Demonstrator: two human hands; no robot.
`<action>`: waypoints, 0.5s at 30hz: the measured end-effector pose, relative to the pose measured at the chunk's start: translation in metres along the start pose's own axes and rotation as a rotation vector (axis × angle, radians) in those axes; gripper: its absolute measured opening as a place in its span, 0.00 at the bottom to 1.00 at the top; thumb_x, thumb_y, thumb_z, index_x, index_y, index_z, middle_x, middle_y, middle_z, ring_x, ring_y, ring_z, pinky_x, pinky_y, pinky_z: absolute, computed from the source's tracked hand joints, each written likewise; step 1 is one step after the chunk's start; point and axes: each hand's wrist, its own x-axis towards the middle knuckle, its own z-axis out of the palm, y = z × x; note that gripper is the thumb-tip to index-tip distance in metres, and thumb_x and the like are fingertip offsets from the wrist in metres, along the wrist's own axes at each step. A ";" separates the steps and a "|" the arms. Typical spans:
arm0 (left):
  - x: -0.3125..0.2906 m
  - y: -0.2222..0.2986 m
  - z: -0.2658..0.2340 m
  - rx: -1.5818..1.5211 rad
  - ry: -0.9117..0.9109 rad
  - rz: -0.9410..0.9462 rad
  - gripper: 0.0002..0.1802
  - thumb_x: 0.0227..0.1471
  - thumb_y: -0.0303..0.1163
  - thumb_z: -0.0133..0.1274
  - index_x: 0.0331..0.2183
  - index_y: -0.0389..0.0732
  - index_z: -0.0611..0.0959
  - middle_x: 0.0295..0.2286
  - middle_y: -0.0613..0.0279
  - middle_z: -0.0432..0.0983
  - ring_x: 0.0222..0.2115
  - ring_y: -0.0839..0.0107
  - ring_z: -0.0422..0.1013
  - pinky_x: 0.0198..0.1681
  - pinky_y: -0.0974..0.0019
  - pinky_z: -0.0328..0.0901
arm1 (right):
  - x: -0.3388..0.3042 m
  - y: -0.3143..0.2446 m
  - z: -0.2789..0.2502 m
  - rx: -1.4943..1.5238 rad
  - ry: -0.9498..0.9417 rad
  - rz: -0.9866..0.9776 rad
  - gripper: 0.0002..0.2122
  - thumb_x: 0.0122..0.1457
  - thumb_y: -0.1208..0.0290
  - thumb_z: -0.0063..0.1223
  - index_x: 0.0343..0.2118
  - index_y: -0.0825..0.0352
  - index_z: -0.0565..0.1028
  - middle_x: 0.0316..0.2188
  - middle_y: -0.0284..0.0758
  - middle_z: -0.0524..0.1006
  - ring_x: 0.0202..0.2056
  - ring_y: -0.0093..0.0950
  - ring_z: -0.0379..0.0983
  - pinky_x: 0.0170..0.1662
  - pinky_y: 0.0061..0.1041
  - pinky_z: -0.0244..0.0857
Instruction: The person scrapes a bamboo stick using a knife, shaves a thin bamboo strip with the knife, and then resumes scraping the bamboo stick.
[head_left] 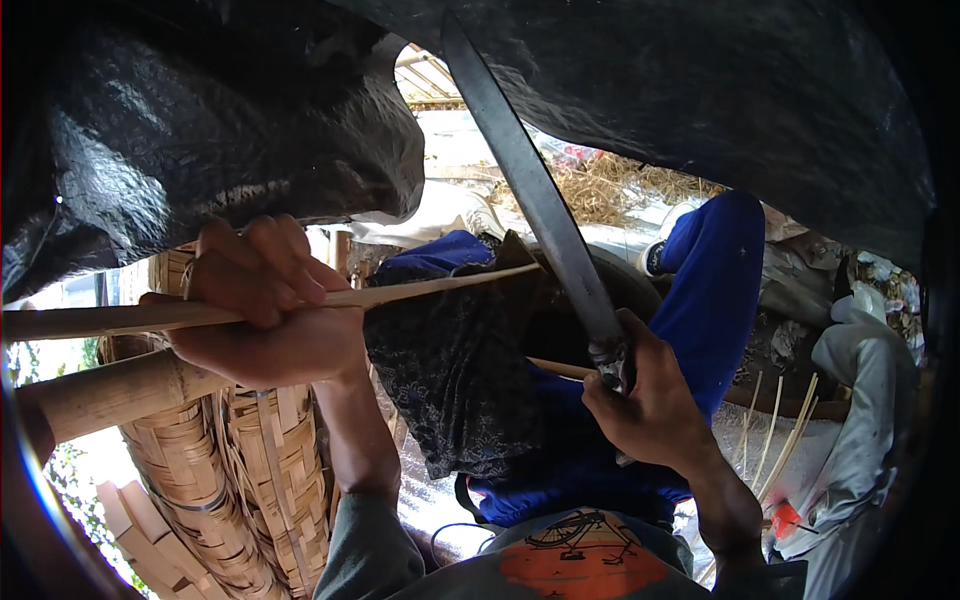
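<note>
My left hand (265,300) is closed around a long, pale bamboo strip (430,288), which runs from the left edge across to above my lap. In my right hand (650,400) is the handle of a machete (530,185), its long dark blade pointing up and to the left. The strip's right end lies close to the blade's left edge; I cannot tell whether they touch. A dark patterned cloth (460,380) covers part of my lap below the strip. Another thin strip (560,369) shows between the cloth and my right hand.
Black plastic sheeting (200,130) hangs low overhead. A thick bamboo pole (130,392) and woven bamboo baskets (270,480) stand at the left. Several thin bamboo sticks (790,440) and a whitish plastic sheet (855,400) are on the right. Dry straw (600,190) lies ahead on the ground.
</note>
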 end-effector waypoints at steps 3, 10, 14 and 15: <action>0.000 -0.006 -0.005 0.075 -0.055 -0.001 0.33 0.63 0.50 0.22 0.11 0.46 0.62 0.11 0.68 0.54 0.06 0.81 0.49 0.08 0.79 0.43 | 0.000 0.004 0.002 -0.032 -0.046 -0.021 0.13 0.49 0.77 0.54 0.37 0.70 0.66 0.14 0.32 0.63 0.15 0.24 0.64 0.19 0.26 0.57; -0.001 -0.005 0.001 0.165 -0.182 0.069 0.34 0.62 0.56 0.22 0.10 0.49 0.61 0.09 0.70 0.53 0.08 0.81 0.49 0.13 0.77 0.43 | -0.007 0.008 0.012 0.038 -0.145 0.005 0.13 0.49 0.79 0.54 0.37 0.71 0.65 0.13 0.33 0.62 0.13 0.23 0.64 0.18 0.25 0.58; -0.025 -0.033 -0.009 0.168 -0.139 -0.030 0.37 0.61 0.61 0.25 0.10 0.46 0.60 0.10 0.70 0.52 0.08 0.81 0.45 0.12 0.76 0.40 | -0.008 0.010 0.016 0.050 -0.251 0.093 0.15 0.48 0.80 0.54 0.38 0.73 0.64 0.12 0.33 0.63 0.12 0.24 0.67 0.17 0.25 0.59; -0.025 -0.032 -0.007 0.167 -0.139 -0.032 0.37 0.61 0.61 0.25 0.10 0.46 0.60 0.10 0.70 0.52 0.08 0.81 0.45 0.12 0.76 0.40 | -0.008 0.010 0.017 0.050 -0.251 0.095 0.15 0.48 0.80 0.54 0.38 0.73 0.64 0.12 0.33 0.63 0.12 0.24 0.67 0.17 0.25 0.59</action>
